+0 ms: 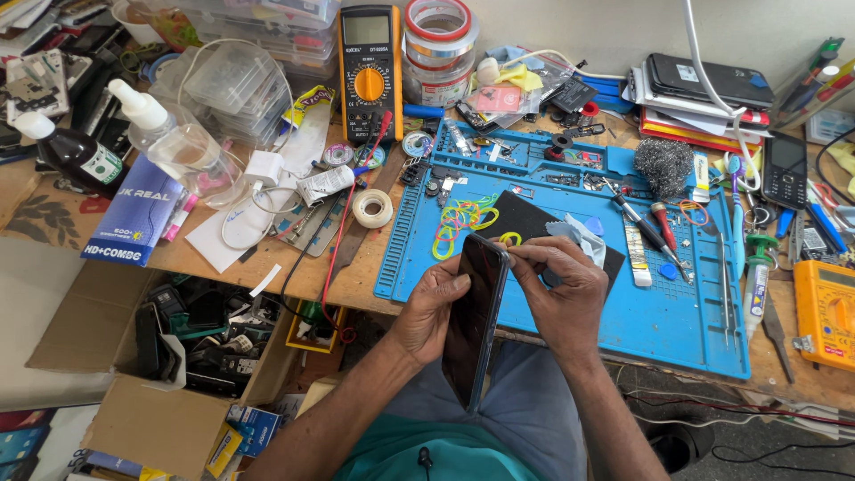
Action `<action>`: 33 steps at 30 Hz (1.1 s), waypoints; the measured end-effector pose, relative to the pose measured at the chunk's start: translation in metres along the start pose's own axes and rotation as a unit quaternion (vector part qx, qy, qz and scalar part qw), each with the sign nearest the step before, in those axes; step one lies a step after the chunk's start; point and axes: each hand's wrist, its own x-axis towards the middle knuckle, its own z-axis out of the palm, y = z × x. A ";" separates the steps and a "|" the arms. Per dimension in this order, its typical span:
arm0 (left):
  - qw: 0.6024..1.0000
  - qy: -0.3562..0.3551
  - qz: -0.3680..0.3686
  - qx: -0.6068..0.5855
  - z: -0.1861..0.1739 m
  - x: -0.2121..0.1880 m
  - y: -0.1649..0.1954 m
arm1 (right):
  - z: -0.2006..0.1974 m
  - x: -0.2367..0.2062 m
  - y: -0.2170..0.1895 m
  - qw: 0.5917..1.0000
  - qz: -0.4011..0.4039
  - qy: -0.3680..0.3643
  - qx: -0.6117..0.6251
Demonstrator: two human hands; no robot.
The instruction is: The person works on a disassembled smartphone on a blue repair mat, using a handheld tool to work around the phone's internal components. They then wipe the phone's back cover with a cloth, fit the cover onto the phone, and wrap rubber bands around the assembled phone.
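Note:
I hold a black smartphone (474, 321) on edge, upright over my lap, just in front of the blue work mat (659, 321). My left hand (430, 307) grips the phone's left side and back. Against its upper right edge, near the top corner, my right hand (563, 289) pinches with the fingertips. A pile of coloured rubber bands (459, 223) lies on the mat just beyond the phone, beside a black pad (525, 216) and a pale blue cloth (579, 236).
Screwdrivers (655, 227), tweezers and steel wool (663, 165) lie on the mat's right. A yellow multimeter (370, 71), tape rolls (372, 207), spray bottles (169, 134) and plastic boxes crowd the wooden desk. Another yellow meter (826, 312) sits far right. Cardboard boxes (169, 419) of parts stand on the floor left.

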 end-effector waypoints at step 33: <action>0.988 -0.007 -0.032 0.151 0.000 0.010 -0.003 | -0.027 0.009 0.056 0.877 0.260 -0.089 0.394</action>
